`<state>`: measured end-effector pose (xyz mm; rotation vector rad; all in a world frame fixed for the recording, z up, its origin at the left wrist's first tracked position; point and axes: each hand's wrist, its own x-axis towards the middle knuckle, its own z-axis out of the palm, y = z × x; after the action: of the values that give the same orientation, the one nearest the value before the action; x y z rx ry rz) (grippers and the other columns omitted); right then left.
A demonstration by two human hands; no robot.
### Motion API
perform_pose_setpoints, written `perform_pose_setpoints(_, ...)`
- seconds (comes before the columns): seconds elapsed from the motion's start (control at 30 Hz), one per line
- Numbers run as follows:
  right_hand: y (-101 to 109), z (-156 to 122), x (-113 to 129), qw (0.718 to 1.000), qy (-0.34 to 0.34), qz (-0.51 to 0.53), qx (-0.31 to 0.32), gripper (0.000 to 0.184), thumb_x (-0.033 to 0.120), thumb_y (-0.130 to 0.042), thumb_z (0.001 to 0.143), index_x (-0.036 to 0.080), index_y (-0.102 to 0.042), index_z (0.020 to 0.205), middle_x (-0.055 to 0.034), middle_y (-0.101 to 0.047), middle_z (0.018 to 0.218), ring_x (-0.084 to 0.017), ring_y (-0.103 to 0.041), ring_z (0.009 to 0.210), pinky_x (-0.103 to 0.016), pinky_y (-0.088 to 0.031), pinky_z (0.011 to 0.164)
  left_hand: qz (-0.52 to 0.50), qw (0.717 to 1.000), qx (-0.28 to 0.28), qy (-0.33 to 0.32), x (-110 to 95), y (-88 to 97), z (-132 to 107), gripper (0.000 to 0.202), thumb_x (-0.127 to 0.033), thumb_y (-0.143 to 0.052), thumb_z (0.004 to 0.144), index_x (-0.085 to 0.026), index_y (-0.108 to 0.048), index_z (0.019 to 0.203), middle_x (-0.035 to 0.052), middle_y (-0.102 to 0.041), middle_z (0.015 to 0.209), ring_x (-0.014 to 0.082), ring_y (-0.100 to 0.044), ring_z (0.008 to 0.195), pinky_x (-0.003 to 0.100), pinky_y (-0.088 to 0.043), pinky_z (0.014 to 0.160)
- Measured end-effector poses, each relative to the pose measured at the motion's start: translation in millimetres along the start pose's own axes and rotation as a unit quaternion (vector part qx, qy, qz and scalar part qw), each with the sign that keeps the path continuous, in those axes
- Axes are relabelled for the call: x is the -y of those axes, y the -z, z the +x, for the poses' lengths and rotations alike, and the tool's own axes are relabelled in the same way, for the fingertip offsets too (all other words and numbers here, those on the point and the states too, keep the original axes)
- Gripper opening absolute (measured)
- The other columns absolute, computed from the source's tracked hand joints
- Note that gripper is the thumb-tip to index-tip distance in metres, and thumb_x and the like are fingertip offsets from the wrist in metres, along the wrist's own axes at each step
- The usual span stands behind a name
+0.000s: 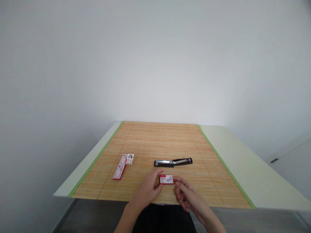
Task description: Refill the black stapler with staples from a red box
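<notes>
- Centres on a small, flat, red-and-white cardboard box [166, 179], lying near the front edge of a tan bamboo mat with green borders [160, 139] on a white bench [243, 168].
- Seems to be at the handling step, just in front of a black-and-silver metal stapler [173, 162], opened out lengthwise.
- Calls next, as a judgement, for an even pinch on both short ends before any lifting or opening.
- Extends the left hand [147, 187] from lower left, thumb and forefinger parted in a C around the box's left end.
- Extends the right hand [193, 199] from lower right, turned on its side, fingers loosely curled, forefinger tip at the box's right end.
- Shows neither hand clenched; hard to tell light touch from firm contact.
</notes>
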<state>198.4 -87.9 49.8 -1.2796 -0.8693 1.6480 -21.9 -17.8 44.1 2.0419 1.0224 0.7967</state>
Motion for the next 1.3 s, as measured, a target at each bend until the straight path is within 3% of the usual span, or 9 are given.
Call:
perform_pose_setpoints(0.27,9,-7,12,0.999,-0.041,0.024,0.019,0.054,0.063,-0.065,0.089,0.026,-0.050,0.125,0.0081,-0.057,0.066,-0.005,-0.039,0.039,-0.015,-0.017,0.033,-0.050,0.998,0.022,-0.020,-3,-19.4,14,0.065,-0.015,-0.065,0.086,-0.028,-0.047,0.147,0.0051,-0.068,0.129,0.0220,-0.062,0.123,0.041,-0.044,0.114)
perform_pose_setpoints(0.37,27,-3,17,0.997,-0.053,-0.037,0.036,0.055,0.069,-0.062,0.087,0.023,-0.057,0.117,0.0061,-0.058,0.067,-0.006,-0.039,0.040,-0.018,-0.020,0.036,-0.028,0.999,0.014,-0.021,0,-19.8,12,0.065,-0.018,-0.068,0.087,-0.030,-0.048,0.148,0.0044,-0.067,0.131,0.0232,-0.059,0.125,0.042,-0.043,0.115)
perform_pose_setpoints(0.47,44,5,21,0.987,-0.005,-0.160,-0.014,0.059,0.070,-0.065,0.084,0.020,-0.063,0.114,0.0072,-0.052,0.063,-0.006,-0.036,0.043,-0.021,-0.021,0.041,0.020,1.000,-0.002,-0.021,5,-15.1,8,0.068,-0.024,-0.074,0.086,-0.033,-0.048,0.148,0.0044,-0.061,0.139,0.0263,-0.053,0.131,0.045,-0.040,0.115)
perform_pose_setpoints(0.53,48,12,22,0.962,0.075,-0.258,-0.056,0.060,0.064,-0.071,0.083,0.020,-0.064,0.123,0.0083,-0.047,0.061,-0.009,-0.040,0.050,-0.022,-0.027,0.048,0.059,0.998,-0.011,-0.019,7,-9.5,5,0.066,-0.030,-0.078,0.083,-0.033,-0.053,0.144,0.0046,-0.060,0.140,0.0289,-0.051,0.131,0.047,-0.040,0.114)
perform_pose_setpoints(0.63,39,19,25,0.905,0.141,-0.399,-0.046,0.059,0.048,-0.074,0.085,0.024,-0.062,0.137,0.0065,-0.052,0.065,-0.013,-0.050,0.061,-0.025,-0.033,0.058,0.100,0.995,-0.004,-0.013,8,-0.6,4,0.046,-0.035,-0.079,0.084,-0.034,-0.064,0.127,0.0030,-0.063,0.129,0.0290,-0.053,0.123,0.046,-0.043,0.107)
perform_pose_setpoints(0.77,24,23,32,0.837,0.155,-0.523,-0.035,0.036,0.035,-0.070,0.086,0.029,-0.073,0.122,0.0034,-0.063,0.071,-0.015,-0.057,0.066,-0.026,-0.031,0.061,0.108,0.994,0.004,-0.004,8,7.8,2,0.031,-0.035,-0.078,0.086,-0.033,-0.068,0.115,0.0013,-0.063,0.121,0.0266,-0.055,0.118,0.042,-0.043,0.102)
perform_pose_setpoints(1.0,35,24,42,0.812,0.144,-0.564,-0.035,0.040,0.031,-0.073,0.084,0.029,-0.073,0.124,0.0013,-0.068,0.075,-0.017,-0.061,0.071,-0.026,-0.033,0.063,0.111,0.994,-0.004,0.005,10,10.9,0,0.032,-0.034,-0.079,0.085,-0.032,-0.068,0.115,0.0015,-0.063,0.122,0.0265,-0.054,0.118,0.041,-0.041,0.103)
perform_pose_setpoints(1.13,17,25,51,0.809,0.161,-0.564,-0.047,0.035,0.038,-0.072,0.087,0.030,-0.074,0.122,0.0006,-0.072,0.079,-0.017,-0.065,0.073,-0.026,-0.037,0.065,0.116,0.993,-0.009,0.003,9,10.9,0,0.031,-0.035,-0.079,0.084,-0.032,-0.068,0.113,0.0012,-0.064,0.120,0.0266,-0.054,0.117,0.041,-0.042,0.102)
perform_pose_setpoints(1.3,-21,38,65,0.734,0.167,-0.658,-0.018,0.015,0.035,-0.067,0.092,0.031,-0.081,0.094,-0.0014,-0.079,0.089,-0.020,-0.071,0.086,-0.027,-0.041,0.072,0.118,0.993,-0.010,-0.006,8,12.4,0,0.031,-0.035,-0.078,0.086,-0.033,-0.068,0.114,0.0012,-0.064,0.119,0.0266,-0.054,0.116,0.041,-0.042,0.101)
